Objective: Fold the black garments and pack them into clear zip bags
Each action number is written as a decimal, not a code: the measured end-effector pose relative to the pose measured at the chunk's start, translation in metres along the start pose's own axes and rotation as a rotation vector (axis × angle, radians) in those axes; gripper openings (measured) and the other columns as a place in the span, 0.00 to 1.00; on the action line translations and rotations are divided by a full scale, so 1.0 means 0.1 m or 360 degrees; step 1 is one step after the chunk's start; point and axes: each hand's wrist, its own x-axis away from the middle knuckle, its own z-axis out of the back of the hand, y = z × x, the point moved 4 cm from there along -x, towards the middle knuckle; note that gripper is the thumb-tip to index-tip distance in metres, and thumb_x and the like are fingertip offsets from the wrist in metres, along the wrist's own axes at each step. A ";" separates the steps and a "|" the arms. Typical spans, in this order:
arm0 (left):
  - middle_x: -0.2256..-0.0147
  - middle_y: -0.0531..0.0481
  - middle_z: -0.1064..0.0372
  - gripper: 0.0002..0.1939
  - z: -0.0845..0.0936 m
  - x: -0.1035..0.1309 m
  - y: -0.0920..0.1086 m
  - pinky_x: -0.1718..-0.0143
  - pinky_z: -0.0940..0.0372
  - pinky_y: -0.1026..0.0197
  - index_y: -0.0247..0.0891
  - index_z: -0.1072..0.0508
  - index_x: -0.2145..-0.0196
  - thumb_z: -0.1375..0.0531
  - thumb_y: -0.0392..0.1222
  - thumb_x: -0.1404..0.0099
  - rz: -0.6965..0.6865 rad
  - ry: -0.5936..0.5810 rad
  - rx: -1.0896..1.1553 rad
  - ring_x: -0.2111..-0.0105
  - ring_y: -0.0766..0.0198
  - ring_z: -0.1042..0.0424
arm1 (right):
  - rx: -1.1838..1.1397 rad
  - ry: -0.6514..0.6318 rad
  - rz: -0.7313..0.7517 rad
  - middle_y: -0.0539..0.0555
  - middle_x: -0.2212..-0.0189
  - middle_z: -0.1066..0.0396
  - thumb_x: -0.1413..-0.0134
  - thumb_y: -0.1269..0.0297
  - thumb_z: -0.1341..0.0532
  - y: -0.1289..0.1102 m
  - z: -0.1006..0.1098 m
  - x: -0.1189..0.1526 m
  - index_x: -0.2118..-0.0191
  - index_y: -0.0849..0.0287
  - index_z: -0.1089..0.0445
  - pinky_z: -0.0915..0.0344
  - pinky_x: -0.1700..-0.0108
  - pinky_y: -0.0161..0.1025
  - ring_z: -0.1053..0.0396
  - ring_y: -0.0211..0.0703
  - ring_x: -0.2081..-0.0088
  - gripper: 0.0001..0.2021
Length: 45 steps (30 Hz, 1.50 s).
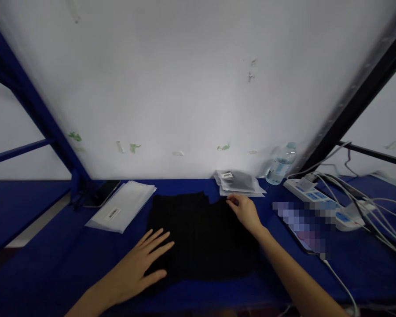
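Observation:
A black garment [201,242] lies spread flat on the blue table, with a notch in its far edge; its exact kind does not show. My left hand [148,259] rests flat at its left side, fingers spread. At the garment's far right edge, my right hand [244,211] has thumb and fingertips pinched together on the dark fabric. Just beyond that hand lies a frosted bag [240,182] with something dark inside and a barcode label. Left of the garment is a stack of flat white frosted bags [125,204], also with a barcode label.
A water bottle [281,165] leans by the wall at the back right. A power strip [323,204] with many cables and a lit phone [300,226] on a cord lie at the right. Another dark phone [104,192] sits back left. Metal frame posts [57,127] flank the table [53,268].

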 end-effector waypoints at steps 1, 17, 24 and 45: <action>0.33 0.54 0.58 0.30 -0.01 0.04 0.00 0.39 0.54 0.35 0.57 0.54 0.34 0.47 0.51 0.30 -0.0001 -0.0023 0.0008 0.34 0.48 0.58 | -0.0043 0.0021 -0.0002 0.54 0.66 0.24 0.45 0.62 0.44 -0.02 0.04 0.01 0.64 0.57 0.29 0.33 0.57 0.43 0.27 0.47 0.63 0.08; 0.43 0.55 0.34 0.21 -0.09 0.55 -0.07 0.47 0.35 0.56 0.56 0.33 0.43 0.42 0.42 0.33 0.0092 0.0298 0.0095 0.43 0.57 0.35 | -0.0222 -0.0422 0.0349 0.54 0.54 0.27 0.41 0.60 0.42 -0.34 0.54 0.92 0.59 0.51 0.29 0.37 0.44 0.49 0.38 0.49 0.42 0.07; 0.47 0.55 0.29 0.15 -0.05 0.53 -0.11 0.50 0.32 0.59 0.54 0.26 0.51 0.41 0.43 0.35 0.0172 0.0420 0.0339 0.51 0.57 0.27 | -0.0241 -0.0643 0.0254 0.53 0.53 0.26 0.41 0.56 0.41 -0.20 0.46 1.40 0.55 0.50 0.27 0.36 0.44 0.48 0.36 0.49 0.44 0.11; 0.60 0.46 0.30 0.20 0.39 -0.49 -0.74 0.60 0.35 0.53 0.39 0.32 0.52 0.48 0.54 0.35 0.0718 0.0799 0.0311 0.65 0.55 0.28 | -0.0135 -0.0091 -0.0236 0.56 0.63 0.24 0.44 0.46 0.45 0.18 0.23 0.35 0.61 0.56 0.28 0.34 0.57 0.45 0.28 0.50 0.61 0.19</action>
